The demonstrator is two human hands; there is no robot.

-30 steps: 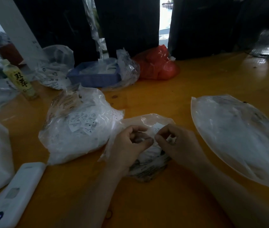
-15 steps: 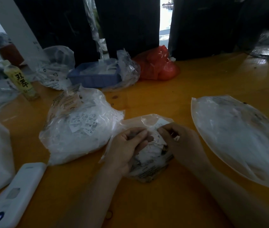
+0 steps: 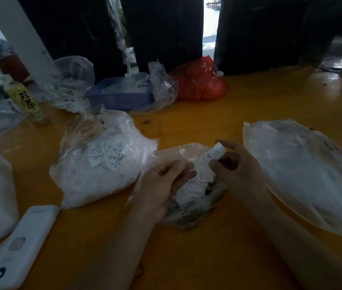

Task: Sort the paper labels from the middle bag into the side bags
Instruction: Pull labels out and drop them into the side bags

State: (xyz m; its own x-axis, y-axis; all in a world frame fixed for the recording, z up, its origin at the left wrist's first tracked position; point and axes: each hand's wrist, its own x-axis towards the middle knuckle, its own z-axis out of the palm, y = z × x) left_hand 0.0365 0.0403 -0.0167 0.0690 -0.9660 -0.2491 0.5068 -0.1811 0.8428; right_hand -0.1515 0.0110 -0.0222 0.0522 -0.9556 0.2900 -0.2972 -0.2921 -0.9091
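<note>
Above middle bag [image 3: 188, 208], right hand [image 3: 239, 170] pinching label [image 3: 213, 154], angled up-right

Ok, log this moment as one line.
right hand: pinches paper label | left hand: over middle bag | side bags: not yet reached

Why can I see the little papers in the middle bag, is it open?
Open. The middle bag has its mouth spread, showing loose labels inside, and the right hand pinches one label lifted above it.

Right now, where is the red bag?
The red bag sits at the table's far edge, centre of the head view, right of the blue tray.
</note>
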